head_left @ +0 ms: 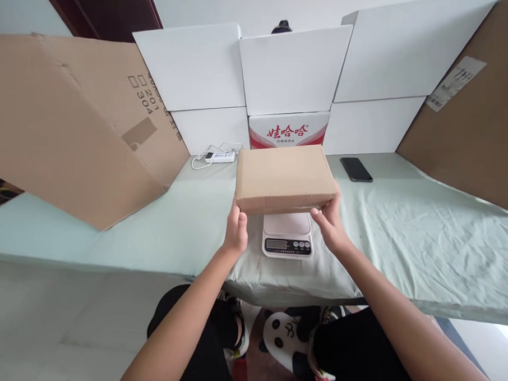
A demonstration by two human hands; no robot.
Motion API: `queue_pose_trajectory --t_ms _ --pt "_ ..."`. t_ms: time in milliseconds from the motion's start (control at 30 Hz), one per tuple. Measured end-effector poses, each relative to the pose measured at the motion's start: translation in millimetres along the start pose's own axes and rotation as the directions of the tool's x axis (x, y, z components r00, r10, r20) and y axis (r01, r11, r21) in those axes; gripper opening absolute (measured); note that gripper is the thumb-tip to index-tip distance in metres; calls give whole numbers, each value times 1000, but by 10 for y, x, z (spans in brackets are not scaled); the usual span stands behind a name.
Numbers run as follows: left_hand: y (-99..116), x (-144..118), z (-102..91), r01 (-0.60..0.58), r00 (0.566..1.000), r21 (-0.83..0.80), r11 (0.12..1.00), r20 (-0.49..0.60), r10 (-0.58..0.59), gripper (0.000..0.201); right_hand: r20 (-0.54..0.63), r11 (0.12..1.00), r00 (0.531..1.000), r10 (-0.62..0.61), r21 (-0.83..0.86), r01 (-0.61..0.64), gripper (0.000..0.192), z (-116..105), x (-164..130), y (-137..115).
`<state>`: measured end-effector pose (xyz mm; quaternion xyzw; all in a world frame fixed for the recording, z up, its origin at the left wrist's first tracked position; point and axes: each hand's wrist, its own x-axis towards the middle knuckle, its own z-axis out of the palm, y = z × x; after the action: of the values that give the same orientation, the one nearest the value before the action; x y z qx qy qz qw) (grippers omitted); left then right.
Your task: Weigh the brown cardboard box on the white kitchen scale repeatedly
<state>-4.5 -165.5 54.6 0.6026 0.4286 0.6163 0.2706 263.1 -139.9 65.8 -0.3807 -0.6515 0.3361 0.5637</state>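
Observation:
Between both hands is a brown cardboard box (285, 175), its flaps closed on the side that faces up. My left hand (237, 229) grips the box's near left corner, thumb at the front edge. On the near right corner my right hand (331, 219) has hold of it, with the fingers partly hidden beneath. Under the box's front edge stands a white kitchen scale (288, 237); its rear part is hidden by the box. The scale's small display (276, 244) looks blank. Whether the box touches the scale's plate I cannot tell.
White boxes (293, 68) are stacked along the back, one with red lettering (288, 130). Brown cardboard panels stand left (71, 126) and right (471, 121). A black phone (356, 169) lies right, a white cabled device (220, 156) left, on a pale green cloth (403, 236).

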Motion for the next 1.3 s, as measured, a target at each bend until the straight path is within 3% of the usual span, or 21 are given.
queue_pose_trajectory --t_ms 300,767,1300 --pt "-1 -162 7 -14 997 -20 1000 69 15 95 -66 992 990 126 41 -123 102 14 -350 -81" --pt "-60 -207 84 19 993 -80 997 118 -9 85 -103 976 972 210 81 -202 94 -33 -392 -168" --pt "-13 -274 31 84 989 -76 994 126 -74 85 -98 977 973 211 39 -208 83 -108 -472 -152"
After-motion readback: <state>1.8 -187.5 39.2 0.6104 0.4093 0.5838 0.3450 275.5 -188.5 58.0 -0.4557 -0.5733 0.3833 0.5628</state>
